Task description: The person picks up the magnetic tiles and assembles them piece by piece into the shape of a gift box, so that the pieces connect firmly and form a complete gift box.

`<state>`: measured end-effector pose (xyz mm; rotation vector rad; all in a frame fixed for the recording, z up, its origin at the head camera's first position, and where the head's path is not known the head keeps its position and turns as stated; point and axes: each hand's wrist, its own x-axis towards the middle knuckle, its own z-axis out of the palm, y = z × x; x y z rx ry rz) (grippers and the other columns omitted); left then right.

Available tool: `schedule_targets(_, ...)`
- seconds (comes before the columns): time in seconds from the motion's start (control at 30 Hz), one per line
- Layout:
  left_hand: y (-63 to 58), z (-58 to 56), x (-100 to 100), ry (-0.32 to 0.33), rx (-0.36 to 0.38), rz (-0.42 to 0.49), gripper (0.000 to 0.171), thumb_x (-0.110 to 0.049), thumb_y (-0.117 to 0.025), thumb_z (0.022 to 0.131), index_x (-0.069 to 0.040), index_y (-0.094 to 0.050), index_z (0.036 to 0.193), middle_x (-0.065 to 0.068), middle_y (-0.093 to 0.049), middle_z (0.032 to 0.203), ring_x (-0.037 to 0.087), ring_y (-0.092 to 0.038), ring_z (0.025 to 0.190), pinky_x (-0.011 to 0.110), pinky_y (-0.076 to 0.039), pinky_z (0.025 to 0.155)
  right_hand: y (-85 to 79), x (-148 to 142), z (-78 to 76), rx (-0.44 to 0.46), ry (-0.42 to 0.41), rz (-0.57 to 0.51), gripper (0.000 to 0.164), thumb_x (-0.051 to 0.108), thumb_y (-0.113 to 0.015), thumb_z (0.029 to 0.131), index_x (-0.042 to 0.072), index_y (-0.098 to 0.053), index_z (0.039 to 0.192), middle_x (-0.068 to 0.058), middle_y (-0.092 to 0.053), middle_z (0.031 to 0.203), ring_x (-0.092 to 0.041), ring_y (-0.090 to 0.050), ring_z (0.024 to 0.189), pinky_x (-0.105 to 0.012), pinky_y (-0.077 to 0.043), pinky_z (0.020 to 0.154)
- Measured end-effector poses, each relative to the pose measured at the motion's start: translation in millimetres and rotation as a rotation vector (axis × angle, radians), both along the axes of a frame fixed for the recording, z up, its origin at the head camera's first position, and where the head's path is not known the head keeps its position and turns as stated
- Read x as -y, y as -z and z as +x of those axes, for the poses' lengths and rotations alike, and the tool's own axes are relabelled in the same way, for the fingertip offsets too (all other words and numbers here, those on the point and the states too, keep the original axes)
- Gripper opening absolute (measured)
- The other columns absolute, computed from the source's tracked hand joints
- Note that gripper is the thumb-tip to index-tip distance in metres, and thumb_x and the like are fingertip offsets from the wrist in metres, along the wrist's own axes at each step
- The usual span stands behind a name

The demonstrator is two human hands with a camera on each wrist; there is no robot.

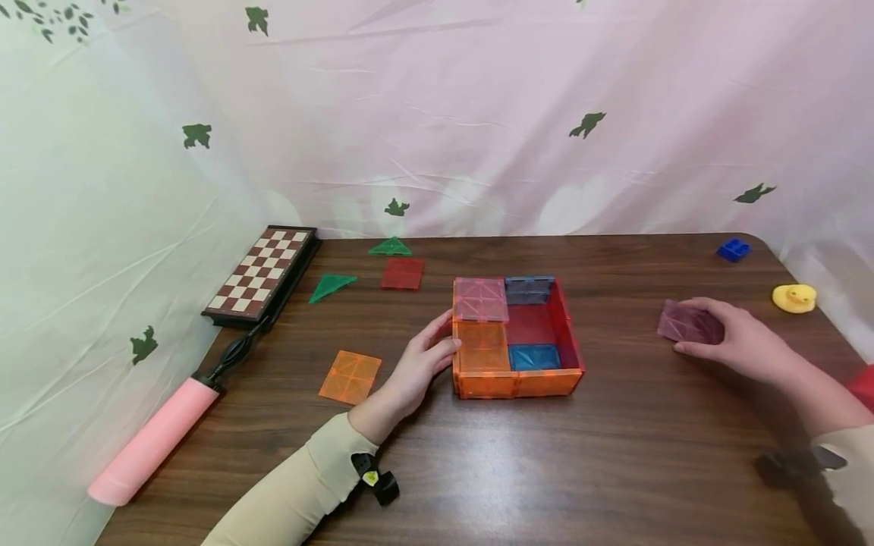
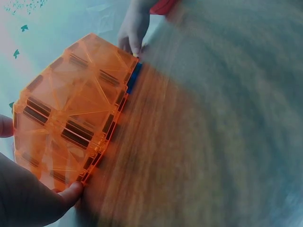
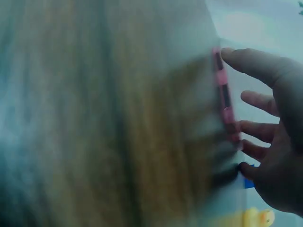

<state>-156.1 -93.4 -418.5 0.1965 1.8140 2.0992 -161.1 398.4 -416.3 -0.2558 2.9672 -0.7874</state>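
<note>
A box of translucent magnetic tiles (image 1: 519, 384) stands mid-table, with an orange front and a red right side. Over its left half lie a pink tile (image 1: 481, 299) and an orange tile (image 1: 482, 345); the right half is uncovered, showing red and blue inside. My left hand (image 1: 416, 368) holds the box at its left side, with thumb and fingers at different heights in the left wrist view. Off to the right, my right hand (image 1: 744, 341) pinches a purple square tile (image 1: 672, 322) between thumb and fingers, seen edge-on as a pink strip (image 3: 225, 94) in the right wrist view.
Left of the box lie a loose orange tile (image 1: 350, 377), a red tile (image 1: 403, 274) and two green triangles (image 1: 332, 287). Farther left are a chessboard (image 1: 259, 273) and a pink folded umbrella (image 1: 153, 444). A yellow duck (image 1: 794, 299) and a blue brick (image 1: 734, 250) sit far right.
</note>
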Motion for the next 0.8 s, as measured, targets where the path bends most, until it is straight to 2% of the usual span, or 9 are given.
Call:
schedule_targets(0.13,0.2,-0.3,0,0.004,0.004,0.006,0.064,-0.009,-0.053,0.101,-0.006,-0.030,0.160,0.020,-0.036,0.158,0.037,-0.041,0.142,0.052,-0.036,0.112,5.2,-3,-2.6,-0.033,0.005,0.022,0.066,0.030,-0.085,0.085,-0.002,-0.055,0.134,-0.031,-0.054,0.127,-0.046,-0.047,0.110,-0.060,-0.043,0.087)
schedule_targets(0.23,0.2,-0.4,0,0.002,0.004,0.007,0.064,-0.010,-0.054,0.101,-0.007,-0.030,0.161,0.019,-0.036,0.158,0.036,-0.041,0.142,0.052,-0.036,0.112,4.6,-1,-5.9,-0.040,0.005,0.038,0.062,0.029,-0.086,0.084,-0.002,-0.058,0.130,-0.032,-0.055,0.126,-0.048,-0.048,0.110,-0.069,-0.040,0.089)
schedule_targets(0.37,-1.1,-0.4,0,-0.001,0.004,0.006,0.064,-0.010,-0.053,0.101,-0.007,-0.030,0.161,0.019,-0.037,0.158,0.036,-0.041,0.141,0.052,-0.037,0.112,-2.9,7,-11.6,-0.013,0.004,0.013,0.064,0.034,-0.084,0.085,-0.001,-0.058,0.131,-0.030,-0.054,0.128,-0.047,-0.049,0.113,-0.069,-0.040,0.091)
schedule_targets(0.43,-1.6,-0.6,-1,0.002,0.004,0.008,0.064,-0.009,-0.053,0.101,-0.007,-0.030,0.161,0.019,-0.037,0.158,0.037,-0.041,0.141,0.052,-0.037,0.112,-11.4,17,-14.7,0.003,0.013,-0.025,0.063,0.037,-0.082,0.088,0.002,-0.057,0.134,-0.027,-0.053,0.132,-0.046,-0.049,0.116,-0.064,-0.041,0.092)
schedule_targets(0.5,-1.8,-0.9,-1,0.005,0.005,0.008,0.064,-0.009,-0.053,0.101,-0.007,-0.029,0.161,0.019,-0.037,0.157,0.037,-0.041,0.141,0.051,-0.037,0.112,-21.7,29,-17.7,0.003,0.019,-0.076,0.062,0.038,-0.081,0.089,0.006,-0.057,0.136,-0.023,-0.052,0.135,-0.042,-0.049,0.118,-0.046,-0.045,0.097)
schedule_targets(0.57,-1.9,-1.2,-2,0.005,0.007,0.008,0.064,-0.008,-0.053,0.101,-0.007,-0.030,0.160,0.019,-0.038,0.157,0.037,-0.042,0.141,0.051,-0.037,0.112,-33.6,44,-21.1,-0.017,0.007,-0.116,0.060,0.037,-0.081,0.089,0.010,-0.057,0.137,-0.018,-0.053,0.136,-0.037,-0.050,0.118,-0.025,-0.044,0.093)
schedule_targets(0.63,-1.8,-1.2,-2,0.006,0.007,0.008,0.064,-0.008,-0.053,0.101,-0.007,-0.030,0.160,0.019,-0.038,0.157,0.037,-0.042,0.141,0.051,-0.037,0.112,-44.7,61,-24.4,-0.059,-0.029,-0.140,0.057,0.032,-0.082,0.088,0.014,-0.059,0.136,-0.014,-0.054,0.135,-0.033,-0.050,0.117,-0.013,-0.038,0.087)
schedule_targets(0.7,-1.7,-1.1,-2,0.004,0.010,0.006,0.064,-0.009,-0.053,0.101,-0.007,-0.030,0.160,0.019,-0.037,0.158,0.037,-0.041,0.141,0.052,-0.037,0.112,-54.2,80,-28.3,-0.103,-0.086,-0.156,0.056,0.026,-0.084,0.086,0.016,-0.060,0.135,-0.010,-0.055,0.135,-0.030,-0.050,0.118,-0.018,-0.041,0.091)
schedule_targets(0.8,-1.3,-0.3,0,-0.001,0.013,0.007,0.065,-0.010,-0.054,0.101,-0.007,-0.030,0.161,0.019,-0.036,0.158,0.036,-0.041,0.142,0.053,-0.036,0.113,-63.6,110,-35.1,-0.167,-0.190,-0.153,0.055,0.020,-0.086,0.083,0.018,-0.064,0.133,-0.006,-0.057,0.134,-0.027,-0.051,0.119,-0.043,-0.048,0.094)
